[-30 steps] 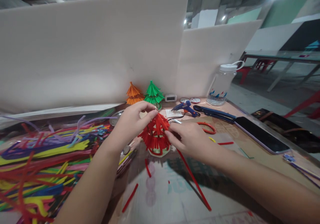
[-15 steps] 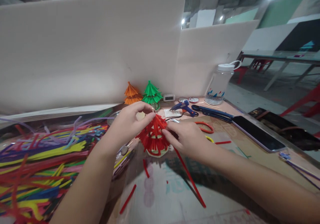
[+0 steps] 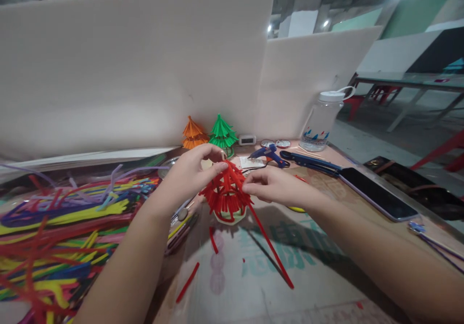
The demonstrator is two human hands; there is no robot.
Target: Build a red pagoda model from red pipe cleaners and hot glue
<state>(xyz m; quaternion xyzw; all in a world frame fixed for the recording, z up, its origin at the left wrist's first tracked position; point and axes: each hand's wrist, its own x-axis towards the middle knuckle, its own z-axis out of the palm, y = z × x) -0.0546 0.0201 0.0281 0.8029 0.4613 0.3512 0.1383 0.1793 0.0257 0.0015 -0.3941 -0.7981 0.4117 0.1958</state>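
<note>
A small red pipe-cleaner tree [image 3: 227, 196] with layered tiers stands on a pale base in front of me. My left hand [image 3: 203, 167] is closed at its tip, thumb and fingers pinching the top. At the tree's right side, my right hand [image 3: 270, 185] has thumb and forefinger pinched together against the upper tier; what lies between those fingertips is too small to make out. A long red pipe cleaner [image 3: 271, 246] slants from the tree's right edge down to the tabletop. Short red pieces [image 3: 187, 282] lie nearer to me.
Loose colourful pipe cleaners [image 3: 72, 246] are heaped at left. Behind stand an orange tree [image 3: 194, 133] and a green tree [image 3: 222, 133]. A blue glue gun [image 3: 268, 155], dark blue pliers-like tool [image 3: 308, 162], phone [image 3: 377, 193] and water bottle [image 3: 319, 121] sit at right.
My right hand has lifted slightly and its fingers have drawn a little back along the tree's right side. My left hand keeps its pinch at the top. The view has shifted slightly.
</note>
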